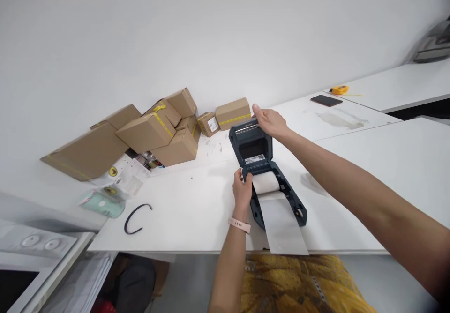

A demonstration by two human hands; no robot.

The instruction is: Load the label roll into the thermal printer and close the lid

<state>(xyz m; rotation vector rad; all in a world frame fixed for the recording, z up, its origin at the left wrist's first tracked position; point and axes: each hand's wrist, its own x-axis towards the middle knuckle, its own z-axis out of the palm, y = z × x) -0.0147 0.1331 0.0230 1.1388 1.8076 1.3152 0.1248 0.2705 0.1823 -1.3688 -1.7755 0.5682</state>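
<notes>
One paper strip (284,226), soft and easily creased by its look, reaches the front edge of the table (197,228). One open printer (300,212) lies there, probably stiff and fairly heavy, best held by the base's sides; the left hand's (242,191) fingers clamp one. One roll (266,182) sits inside. The right hand's (270,122) fingers grip the lid (251,145). Beyond: at least eight boxes (146,132), one phone (326,100), one tape measure (339,90).
</notes>
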